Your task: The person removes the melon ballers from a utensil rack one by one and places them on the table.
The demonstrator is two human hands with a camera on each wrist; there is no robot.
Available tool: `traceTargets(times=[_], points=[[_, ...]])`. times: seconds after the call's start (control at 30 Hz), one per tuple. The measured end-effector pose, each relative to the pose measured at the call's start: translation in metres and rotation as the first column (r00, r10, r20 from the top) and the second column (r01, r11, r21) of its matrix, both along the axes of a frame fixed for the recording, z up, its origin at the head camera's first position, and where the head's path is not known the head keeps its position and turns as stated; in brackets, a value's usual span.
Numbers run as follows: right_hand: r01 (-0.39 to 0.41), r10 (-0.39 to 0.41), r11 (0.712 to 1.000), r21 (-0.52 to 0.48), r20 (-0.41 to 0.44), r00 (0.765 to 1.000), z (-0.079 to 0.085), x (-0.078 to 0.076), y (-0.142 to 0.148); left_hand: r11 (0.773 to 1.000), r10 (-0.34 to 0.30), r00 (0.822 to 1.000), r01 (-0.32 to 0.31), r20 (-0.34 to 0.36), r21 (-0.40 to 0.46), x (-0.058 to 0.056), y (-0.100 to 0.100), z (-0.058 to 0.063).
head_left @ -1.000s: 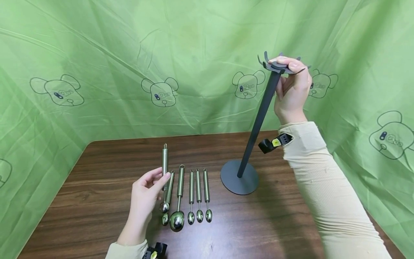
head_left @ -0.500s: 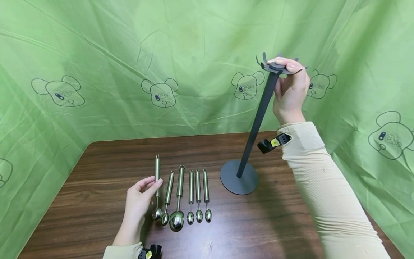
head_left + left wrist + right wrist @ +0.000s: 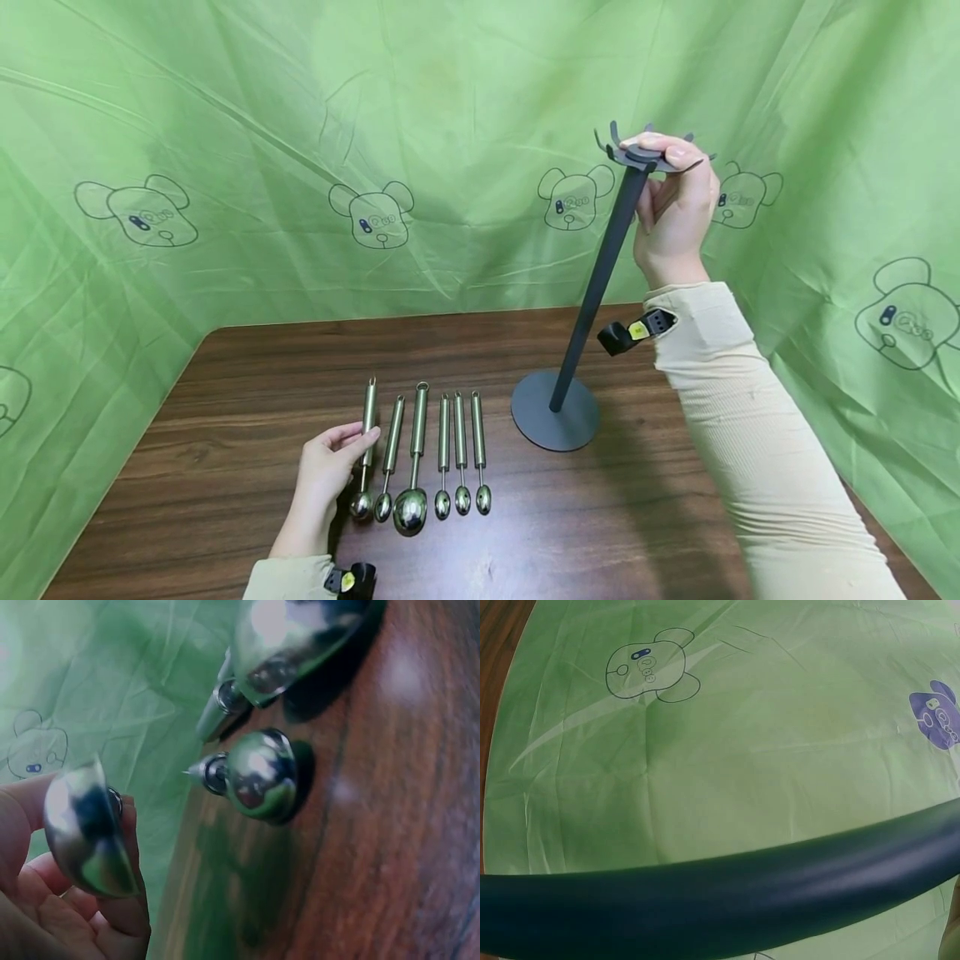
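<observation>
My left hand (image 3: pixel 326 462) pinches the handle of a round-bowled steel spoon (image 3: pixel 370 408) between thumb and fingers, bowl toward me, at the left end of a row of similar spoons. In the left wrist view, this spoon's bowl (image 3: pixel 86 832) hangs in front of the fingers, apart from a neighbouring small spoon (image 3: pixel 259 772). My right hand (image 3: pixel 678 217) grips the hooked top of a dark grey rack stand (image 3: pixel 603 267), thumb and fingers over its centre disc. Only the dark pole (image 3: pixel 720 900) and a sliver of hand show in the right wrist view.
Several spoons lie side by side with handles pointing away, among them one large-bowled spoon (image 3: pixel 410 510). The stand's round base (image 3: pixel 536 421) sits to their right on the brown wooden table (image 3: pixel 225 433). Green cloth (image 3: pixel 465 100) with bear-face prints surrounds the table's back and sides.
My left hand has brought the spoon left and down, from over the neighbouring small spoon to the row's left end. The right hand and stand have barely moved.
</observation>
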State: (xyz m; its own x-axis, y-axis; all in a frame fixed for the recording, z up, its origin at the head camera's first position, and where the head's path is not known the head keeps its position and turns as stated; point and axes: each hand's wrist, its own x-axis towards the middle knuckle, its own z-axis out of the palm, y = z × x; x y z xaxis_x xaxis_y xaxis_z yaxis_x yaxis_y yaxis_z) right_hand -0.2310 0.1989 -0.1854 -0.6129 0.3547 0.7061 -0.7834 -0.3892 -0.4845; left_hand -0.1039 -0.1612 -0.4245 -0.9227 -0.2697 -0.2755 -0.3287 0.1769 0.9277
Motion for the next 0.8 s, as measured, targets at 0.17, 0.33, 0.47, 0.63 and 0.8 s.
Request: traceTargets(times=[0.17,0.33,0.47,0.63,0.8], points=[[-0.002,0.002,1.000,-0.003,-0.003,1.000,-0.001,-0.001,0.000,0.999,-0.023,1.000,0.023,0.002,-0.025,-0.001,-0.001,-0.007],[-0.001,0.001,1.000,0.002,-0.001,1.000,-0.002,-0.001,0.001,0.994,-0.034,0.999,0.033,-0.013,-0.102,-0.002,-0.002,-0.013],[0.000,0.000,1.000,0.006,-0.001,1.000,-0.003,-0.002,0.001,0.979,-0.049,0.999,0.045,-0.012,-0.199,-0.003,-0.002,-0.014],[0.002,-0.002,1.000,0.010,0.005,1.000,-0.002,-0.002,0.001,0.956,-0.065,0.998,0.066,0.015,-0.286,-0.005,-0.002,-0.013],[0.010,-0.010,1.000,0.002,0.021,1.000,-0.001,-0.003,0.001,0.968,-0.065,0.996,0.077,0.057,-0.240,-0.007,0.000,-0.015]])
